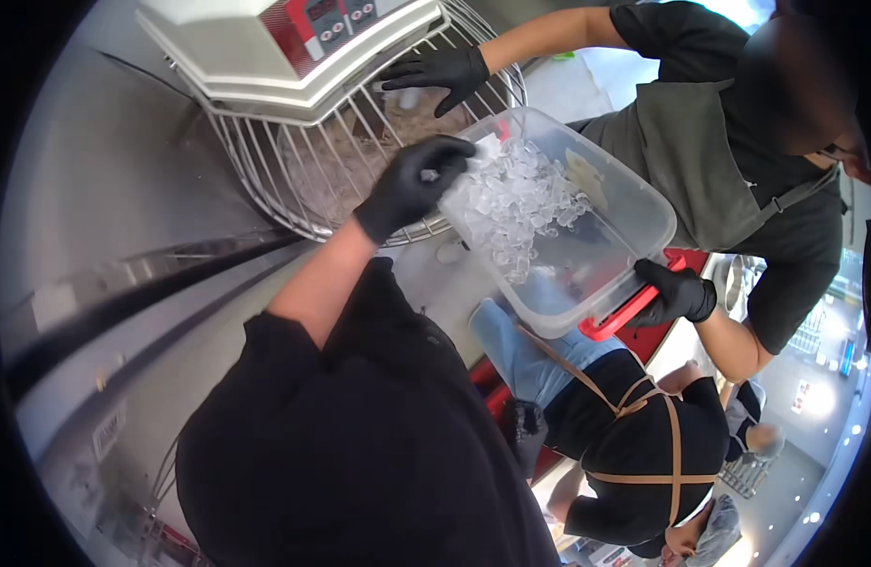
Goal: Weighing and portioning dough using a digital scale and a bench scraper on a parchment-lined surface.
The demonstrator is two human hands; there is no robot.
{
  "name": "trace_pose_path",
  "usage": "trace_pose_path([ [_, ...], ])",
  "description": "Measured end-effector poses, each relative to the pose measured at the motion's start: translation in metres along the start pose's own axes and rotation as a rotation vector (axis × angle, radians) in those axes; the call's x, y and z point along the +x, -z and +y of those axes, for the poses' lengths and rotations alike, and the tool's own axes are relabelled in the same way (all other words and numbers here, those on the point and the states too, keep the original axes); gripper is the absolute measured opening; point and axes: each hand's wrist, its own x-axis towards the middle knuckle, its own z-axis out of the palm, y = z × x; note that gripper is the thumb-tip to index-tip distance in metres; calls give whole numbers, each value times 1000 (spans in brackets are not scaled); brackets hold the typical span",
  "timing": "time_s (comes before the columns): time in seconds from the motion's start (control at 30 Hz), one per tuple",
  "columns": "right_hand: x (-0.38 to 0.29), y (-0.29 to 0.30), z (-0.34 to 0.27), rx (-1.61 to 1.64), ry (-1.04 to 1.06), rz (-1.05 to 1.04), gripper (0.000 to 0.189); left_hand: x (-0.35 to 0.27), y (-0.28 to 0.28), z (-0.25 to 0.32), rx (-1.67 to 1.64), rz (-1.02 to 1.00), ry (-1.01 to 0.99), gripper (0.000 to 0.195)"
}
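Observation:
My left hand [414, 186], in a black glove, is curled at the near left edge of a clear plastic bin [620, 188] of ice pieces [517, 202]. A bit of ice shows between its fingers. My right hand is out of view. A co-worker's gloved hand [666, 292] grips the bin by its red handle [623, 313], and the bin tilts toward a large dough mixer. The co-worker's other gloved hand [442, 74] lies spread on the mixer's wire guard [265, 152]. Beneath the guard, a pale brown mass like dough [329, 170] fills part of the bowl.
The mixer's white housing [223, 53] with a red control panel stands above the bowl. The co-worker in a grey apron [698, 163] is across from me. Another person with tan apron straps [641, 439] bends close by at the lower right. A metal wall [117, 149] is at left.

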Motion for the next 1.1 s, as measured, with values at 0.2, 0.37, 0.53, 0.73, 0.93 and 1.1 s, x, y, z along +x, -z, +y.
trace_pose_path([
  [0.2, 60, -15, -105, 83, 127, 302, 15, 120, -96, -80, 639, -643, -602, 49],
  [0.37, 99, -29, -177, 115, 117, 392, 22, 140, -89, -83, 1032, -1074, -346, 50],
  [0.53, 115, 6, -154, 500, 17, 488, 20, 161, -116, -50, 1235, -1473, -310, 43],
  [0.73, 127, 8, -141, 639, -12, 374, 22, 167, -91, -48, 1314, -1420, -324, 32],
  [0.93, 141, -4, -147, 614, 65, 488, 26, 138, -98, -83, 1379, -1019, -536, 14],
  [1.1, 145, -2, -149, 497, 124, 538, 28, 103, -134, -78, 1146, -934, -421, 27],
])
